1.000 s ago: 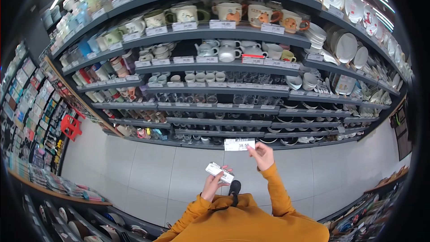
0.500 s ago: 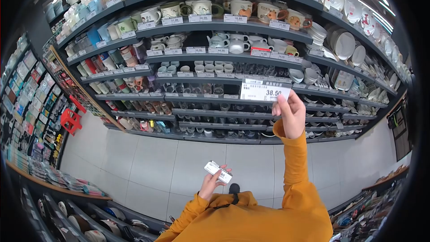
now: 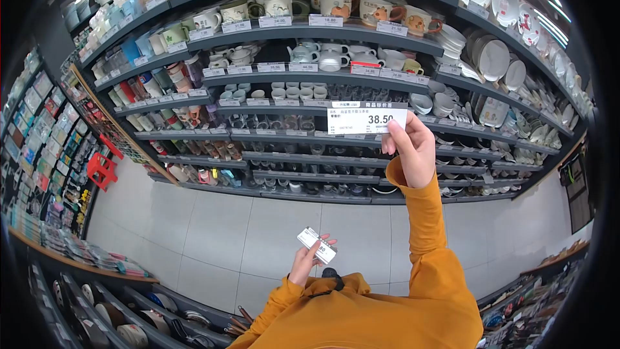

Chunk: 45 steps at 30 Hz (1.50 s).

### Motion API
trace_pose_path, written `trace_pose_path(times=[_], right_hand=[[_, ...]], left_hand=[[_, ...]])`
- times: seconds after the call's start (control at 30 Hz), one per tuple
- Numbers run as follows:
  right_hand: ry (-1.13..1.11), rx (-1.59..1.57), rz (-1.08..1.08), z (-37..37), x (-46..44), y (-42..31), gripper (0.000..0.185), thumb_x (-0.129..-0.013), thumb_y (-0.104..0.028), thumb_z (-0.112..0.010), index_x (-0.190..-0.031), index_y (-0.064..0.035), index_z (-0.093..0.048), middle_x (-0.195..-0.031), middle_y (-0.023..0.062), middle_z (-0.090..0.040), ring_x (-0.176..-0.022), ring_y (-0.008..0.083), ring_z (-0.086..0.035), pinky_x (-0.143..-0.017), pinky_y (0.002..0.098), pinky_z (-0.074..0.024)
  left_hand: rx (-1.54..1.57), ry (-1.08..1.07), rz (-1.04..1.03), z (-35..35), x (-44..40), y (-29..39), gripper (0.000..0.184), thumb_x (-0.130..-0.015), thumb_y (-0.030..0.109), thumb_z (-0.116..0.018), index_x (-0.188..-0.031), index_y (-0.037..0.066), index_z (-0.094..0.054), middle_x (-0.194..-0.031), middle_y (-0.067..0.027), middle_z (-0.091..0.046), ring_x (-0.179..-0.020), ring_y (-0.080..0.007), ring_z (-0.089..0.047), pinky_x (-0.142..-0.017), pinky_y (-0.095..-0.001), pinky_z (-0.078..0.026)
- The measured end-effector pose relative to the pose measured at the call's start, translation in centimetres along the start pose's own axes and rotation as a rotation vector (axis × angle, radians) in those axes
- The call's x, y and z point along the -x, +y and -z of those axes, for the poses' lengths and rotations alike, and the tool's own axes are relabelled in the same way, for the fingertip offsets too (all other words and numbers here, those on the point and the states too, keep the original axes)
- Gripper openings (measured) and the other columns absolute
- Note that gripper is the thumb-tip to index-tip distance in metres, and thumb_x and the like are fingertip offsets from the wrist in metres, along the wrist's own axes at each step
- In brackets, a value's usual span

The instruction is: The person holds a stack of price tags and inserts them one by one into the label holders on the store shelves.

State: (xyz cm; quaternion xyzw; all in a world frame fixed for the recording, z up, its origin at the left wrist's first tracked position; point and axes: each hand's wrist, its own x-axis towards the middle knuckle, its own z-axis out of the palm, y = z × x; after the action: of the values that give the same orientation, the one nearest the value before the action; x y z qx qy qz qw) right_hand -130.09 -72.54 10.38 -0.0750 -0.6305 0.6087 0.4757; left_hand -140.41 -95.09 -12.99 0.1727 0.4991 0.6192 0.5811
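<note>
My right hand (image 3: 416, 145), arm stretched forward, pinches a white price tag (image 3: 358, 120) by its right end. The tag reads 38.50 and covers part of a shelf of glasses behind it. Lower down, near my body, my left hand (image 3: 308, 260) grips a small stack of price tags (image 3: 317, 245) between thumb and fingers; the top one shows a number ending in 80. The teapots (image 3: 333, 58) and small cups (image 3: 299, 92) stand on shelves beyond the right hand.
A shelf rack (image 3: 303, 74) of mugs (image 3: 338, 6), plates (image 3: 496, 61) and bowls (image 3: 444, 105) curves across the front. A red stool (image 3: 101, 170) stands at the left on the tiled floor (image 3: 213, 232). Pans (image 3: 110, 313) fill shelving at the lower left.
The tag in my right hand has shifted slightly left and up and now faces me more squarely. My left hand has barely moved, still with its stack.
</note>
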Motion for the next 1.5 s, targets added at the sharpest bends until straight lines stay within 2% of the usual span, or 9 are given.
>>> trace_pose_path(times=[0.4,0.57,0.67,0.73,0.87,1.07,1.17,1.27,1.5], right_hand=[[0.018,0.016,-0.022,4.2,0.7,-0.2,0.009,-0.094,-0.008,-0.056,-0.092,0.0009,-0.058,-0.072,0.0016,-0.057,-0.063,0.0067,-0.051,-0.061,0.022,-0.0409],[0.068,0.062,-0.105,6.3,1.5,-0.5,0.011,-0.094,-0.01,-0.058,-0.088,-0.0006,-0.057,-0.07,0.0018,-0.058,-0.057,0.0039,-0.048,-0.049,0.0191,-0.0349],[0.066,0.083,-0.129,7.4,1.8,-0.6,0.011,-0.093,-0.01,-0.059,-0.088,-0.0005,-0.057,-0.071,0.0019,-0.059,-0.057,0.004,-0.048,-0.05,0.0194,-0.0357],[0.063,0.081,-0.124,8.0,1.9,-0.3,0.011,-0.093,-0.011,-0.059,-0.089,-0.0006,-0.057,-0.073,0.0022,-0.06,-0.058,0.0042,-0.048,-0.051,0.0193,-0.0368],[0.035,0.125,-0.114,8.6,2.2,0.3,0.015,-0.092,-0.01,-0.06,-0.103,-0.0006,-0.055,-0.082,0.0046,-0.063,-0.066,0.0056,-0.054,-0.055,0.0187,-0.0405],[-0.022,0.139,-0.187,8.6,1.6,1.3,0.05,-0.092,-0.007,-0.059,-0.138,-0.0049,-0.039,-0.092,0.0082,-0.067,-0.073,0.0071,-0.058,-0.058,0.019,-0.0431],[-0.078,0.132,-0.205,8.4,1.0,2.3,0.049,-0.092,-0.007,-0.058,-0.137,-0.0053,-0.04,-0.091,0.0078,-0.067,-0.073,0.0067,-0.057,-0.058,0.0191,-0.0429],[-0.059,0.136,-0.209,8.2,0.1,4.2,0.038,-0.091,-0.009,-0.061,-0.127,-0.0045,-0.048,-0.092,0.0063,-0.066,-0.071,0.0056,-0.056,-0.058,0.0188,-0.0427],[-0.012,0.199,-0.251,8.1,-1.9,7.6,0.016,-0.089,-0.01,-0.065,-0.1,-0.0008,-0.057,-0.085,0.0025,-0.063,-0.062,0.0026,-0.05,-0.05,0.0164,-0.0383]], left_hand=[[0.022,0.0,0.016,-3.2,-1.2,-1.9,0.04,-0.102,0.026,-0.039,-0.131,0.0,-0.048,-0.111,-0.0107,-0.065,-0.096,-0.0144,-0.065,-0.059,-0.0198,-0.043],[0.025,-0.068,0.072,-5.1,-1.7,-1.5,0.042,-0.102,0.029,-0.036,-0.129,-0.001,-0.049,-0.11,-0.0117,-0.065,-0.095,-0.0159,-0.066,-0.059,-0.0189,-0.045],[0.025,-0.092,0.116,-5.4,-2.5,-2.2,0.043,-0.102,0.03,-0.035,-0.127,-0.001,-0.05,-0.108,-0.0116,-0.065,-0.093,-0.0162,-0.067,-0.058,-0.0183,-0.046],[-0.043,-0.119,0.143,-5.7,-2.5,-1.5,0.042,-0.102,0.03,-0.036,-0.125,-0.001,-0.052,-0.104,-0.0102,-0.066,-0.095,-0.0166,-0.066,-0.068,-0.0217,-0.049],[-0.044,-0.13,0.144,-5.5,-3.2,-2.1,0.041,-0.102,0.031,-0.038,-0.122,0.0,-0.054,-0.099,-0.0087,-0.065,-0.092,-0.0171,-0.066,-0.077,-0.0259,-0.052],[0.031,-0.106,0.165,-5.7,-3.5,-1.9,0.039,-0.101,0.029,-0.039,-0.123,0.0,-0.053,-0.099,-0.0078,-0.065,-0.091,-0.0173,-0.065,-0.078,-0.0265,-0.052],[0.042,-0.074,0.141,-5.6,-3.6,-1.8,0.038,-0.101,0.029,-0.039,-0.122,0.0,-0.054,-0.099,-0.0074,-0.065,-0.09,-0.0158,-0.066,-0.06,-0.0189,-0.047],[0.086,-0.082,0.158,-5.0,-3.7,-1.4,0.038,-0.1,0.025,-0.04,-0.124,-0.001,-0.052,-0.1,-0.0088,-0.063,-0.092,-0.018,-0.064,-0.076,-0.0267,-0.051],[0.094,-0.081,0.169,-3.1,-6.2,-1.5,0.039,-0.1,0.025,-0.039,-0.126,-0.002,-0.049,-0.102,-0.0097,-0.063,-0.094,-0.02,-0.064,-0.061,-0.0214,-0.044]])
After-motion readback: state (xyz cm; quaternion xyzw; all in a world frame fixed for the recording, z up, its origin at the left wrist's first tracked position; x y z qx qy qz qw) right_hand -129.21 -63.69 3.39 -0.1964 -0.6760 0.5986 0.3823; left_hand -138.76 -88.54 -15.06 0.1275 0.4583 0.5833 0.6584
